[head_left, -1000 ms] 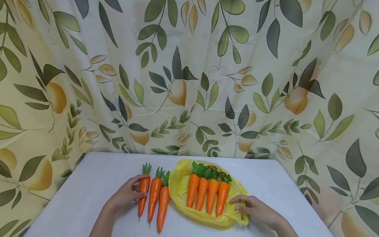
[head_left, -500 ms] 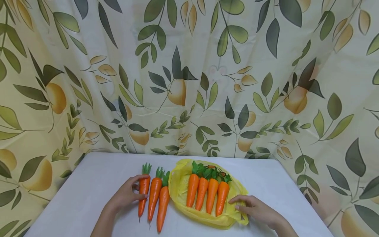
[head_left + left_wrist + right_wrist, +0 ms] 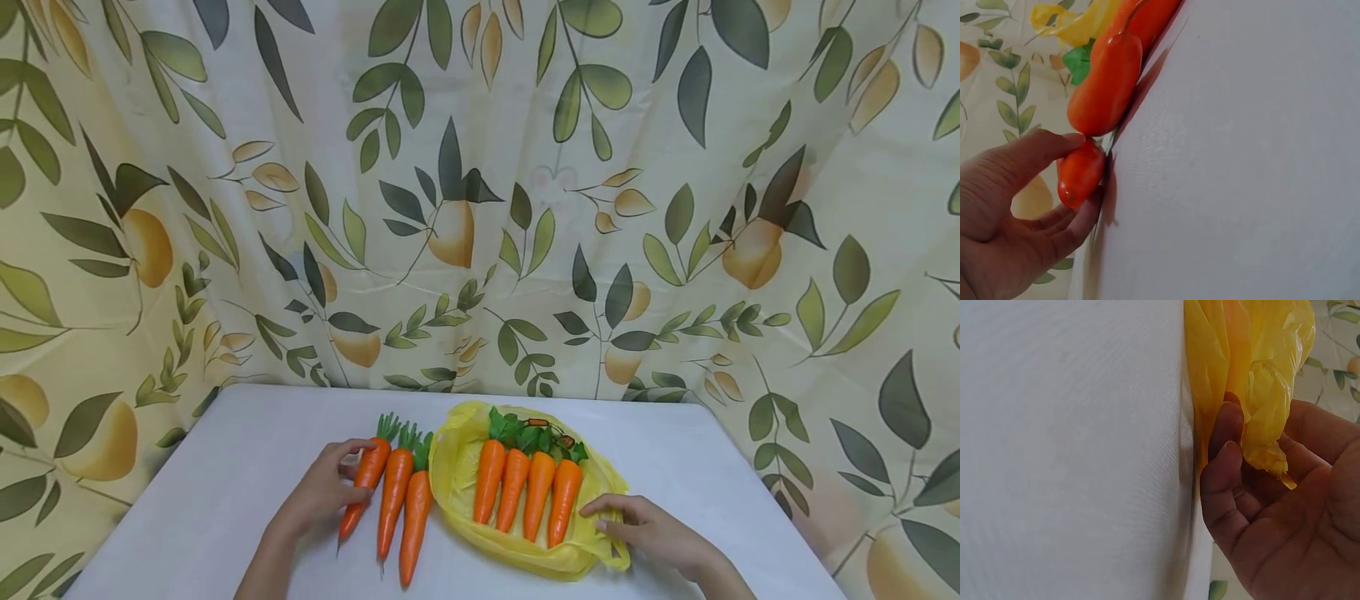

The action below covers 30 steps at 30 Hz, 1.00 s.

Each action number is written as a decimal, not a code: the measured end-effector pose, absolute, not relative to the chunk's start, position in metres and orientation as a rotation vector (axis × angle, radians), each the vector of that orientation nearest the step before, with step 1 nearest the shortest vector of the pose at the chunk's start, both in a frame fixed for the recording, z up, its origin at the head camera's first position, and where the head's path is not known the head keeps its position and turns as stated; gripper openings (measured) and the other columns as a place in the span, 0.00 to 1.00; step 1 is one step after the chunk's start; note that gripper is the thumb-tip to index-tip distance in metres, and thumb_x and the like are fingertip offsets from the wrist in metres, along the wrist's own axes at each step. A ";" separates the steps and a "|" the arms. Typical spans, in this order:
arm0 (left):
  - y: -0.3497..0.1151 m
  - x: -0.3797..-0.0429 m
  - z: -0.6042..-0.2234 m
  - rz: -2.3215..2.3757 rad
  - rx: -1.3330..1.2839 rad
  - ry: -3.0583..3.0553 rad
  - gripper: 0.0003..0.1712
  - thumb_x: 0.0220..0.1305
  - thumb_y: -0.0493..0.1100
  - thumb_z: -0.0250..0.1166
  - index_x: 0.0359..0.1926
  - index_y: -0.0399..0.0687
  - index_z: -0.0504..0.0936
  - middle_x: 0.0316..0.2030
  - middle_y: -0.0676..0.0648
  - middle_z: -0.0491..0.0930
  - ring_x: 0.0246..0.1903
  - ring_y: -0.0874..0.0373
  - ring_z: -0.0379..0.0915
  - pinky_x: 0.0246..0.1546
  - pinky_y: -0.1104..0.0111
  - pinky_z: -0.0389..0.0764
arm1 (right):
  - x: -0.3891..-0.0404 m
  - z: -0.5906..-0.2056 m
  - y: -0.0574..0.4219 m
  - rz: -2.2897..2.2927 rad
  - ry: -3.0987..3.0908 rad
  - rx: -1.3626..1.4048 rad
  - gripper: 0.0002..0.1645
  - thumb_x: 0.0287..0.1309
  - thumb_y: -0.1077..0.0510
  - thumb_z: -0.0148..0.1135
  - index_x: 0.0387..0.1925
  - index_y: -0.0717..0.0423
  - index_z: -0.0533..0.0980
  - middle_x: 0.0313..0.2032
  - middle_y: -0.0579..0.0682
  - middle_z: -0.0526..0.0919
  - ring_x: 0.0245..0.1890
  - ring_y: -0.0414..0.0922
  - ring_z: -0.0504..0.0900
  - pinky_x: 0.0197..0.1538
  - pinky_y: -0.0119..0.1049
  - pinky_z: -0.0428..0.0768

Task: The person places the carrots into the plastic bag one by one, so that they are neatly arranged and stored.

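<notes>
My left hand (image 3: 324,490) grips the leftmost of three loose orange carrots, the tilted carrot (image 3: 373,463), between thumb and fingers. In the left wrist view the held carrot (image 3: 1079,178) is seen end-on, with another carrot (image 3: 1110,84) just beyond it. The middle carrot (image 3: 394,492) and the right-hand carrot (image 3: 415,517) lie side by side, green tops away from me. Several carrots lie in a row on a spread yellow plastic bag (image 3: 540,565). My right hand (image 3: 651,530) holds that bag's right edge, fingers curled at the bunched plastic (image 3: 1266,425) in the right wrist view.
A white table (image 3: 247,442) carries everything. Behind it hangs a curtain (image 3: 480,317) printed with leaves and fruit. The bag's left rim sits close to the loose carrots. An orange-tagged tie (image 3: 537,422) lies over the green tops on the bag.
The left hand has turned its carrot so the top leans right and the tip swings left. The other two loose carrots have shifted slightly. The right hand stays at the bag's edge.
</notes>
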<state>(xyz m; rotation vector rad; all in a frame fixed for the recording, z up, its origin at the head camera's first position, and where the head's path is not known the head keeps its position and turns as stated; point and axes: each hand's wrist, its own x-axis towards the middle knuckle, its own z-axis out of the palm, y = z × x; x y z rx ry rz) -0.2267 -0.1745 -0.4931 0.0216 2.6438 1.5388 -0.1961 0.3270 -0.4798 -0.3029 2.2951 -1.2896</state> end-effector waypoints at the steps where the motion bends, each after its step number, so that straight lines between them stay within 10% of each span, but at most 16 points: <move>1: -0.174 -0.227 -0.493 1.529 0.034 2.639 0.39 0.47 0.31 0.81 0.62 0.54 0.82 0.62 0.37 0.70 0.50 0.45 0.75 0.42 0.55 0.83 | -0.196 -0.480 0.327 -1.292 2.292 -0.305 0.16 0.74 0.56 0.61 0.57 0.56 0.81 0.45 0.52 0.78 0.45 0.52 0.72 0.47 0.47 0.69; 30: -0.186 -0.228 -0.494 1.632 0.148 2.430 0.40 0.56 0.35 0.78 0.69 0.57 0.76 0.61 0.40 0.71 0.43 0.48 0.75 0.37 0.58 0.79 | -0.195 -0.474 0.326 -1.297 2.281 -0.351 0.15 0.73 0.55 0.61 0.56 0.55 0.82 0.51 0.52 0.80 0.50 0.53 0.73 0.53 0.51 0.71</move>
